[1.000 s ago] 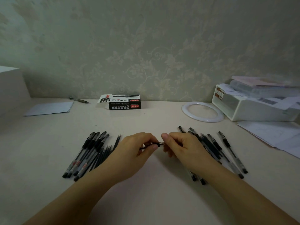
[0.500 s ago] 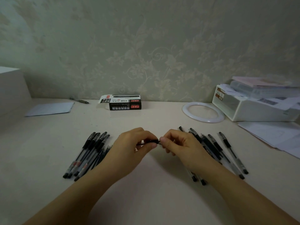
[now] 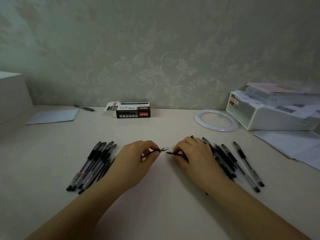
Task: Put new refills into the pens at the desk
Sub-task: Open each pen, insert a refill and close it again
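A pen [image 3: 160, 150] is being pinched in the left hand [image 3: 138, 159], silver tip pointing toward the right hand [image 3: 194, 155]. A thin dark piece [image 3: 174, 153], probably a refill, is being gripped there by curled fingers and aimed back at the pen; the two points are being kept just apart, apparently so one can be lined up with the other. Left of the pen, a bundle of pens [image 3: 93, 164] is being kept on the desk [image 3: 155, 213]; right of it, another group [image 3: 232, 161] is being partly covered by the right hand. Beyond the pen, a refill box [image 3: 131, 110] is lying flap open; its contents cannot be seen.
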Action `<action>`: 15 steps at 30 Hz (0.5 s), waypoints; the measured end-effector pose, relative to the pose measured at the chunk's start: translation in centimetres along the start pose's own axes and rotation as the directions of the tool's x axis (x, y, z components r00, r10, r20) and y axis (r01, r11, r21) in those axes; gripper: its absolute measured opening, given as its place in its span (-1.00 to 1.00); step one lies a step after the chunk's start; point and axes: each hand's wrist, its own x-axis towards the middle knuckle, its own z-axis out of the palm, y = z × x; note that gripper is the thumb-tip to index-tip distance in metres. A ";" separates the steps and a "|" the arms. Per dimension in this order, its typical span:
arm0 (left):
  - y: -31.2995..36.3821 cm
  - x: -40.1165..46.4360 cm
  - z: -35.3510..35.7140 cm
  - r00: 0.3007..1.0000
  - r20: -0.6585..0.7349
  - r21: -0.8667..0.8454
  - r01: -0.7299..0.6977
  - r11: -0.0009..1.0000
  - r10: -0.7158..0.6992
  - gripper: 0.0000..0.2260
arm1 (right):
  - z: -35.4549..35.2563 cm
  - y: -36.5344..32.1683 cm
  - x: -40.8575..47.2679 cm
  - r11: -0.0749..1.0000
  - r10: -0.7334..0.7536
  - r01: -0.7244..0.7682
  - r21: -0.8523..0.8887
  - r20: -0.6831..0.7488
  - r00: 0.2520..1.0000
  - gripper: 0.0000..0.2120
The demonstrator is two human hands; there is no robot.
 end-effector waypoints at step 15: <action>0.2 0.1 -0.2 0.997 0.048 -0.020 -0.058 0.998 0.059 -0.90 | -0.9 -0.5 -0.5 0.870 -0.093 0.081 0.487 0.000 0.996 -0.88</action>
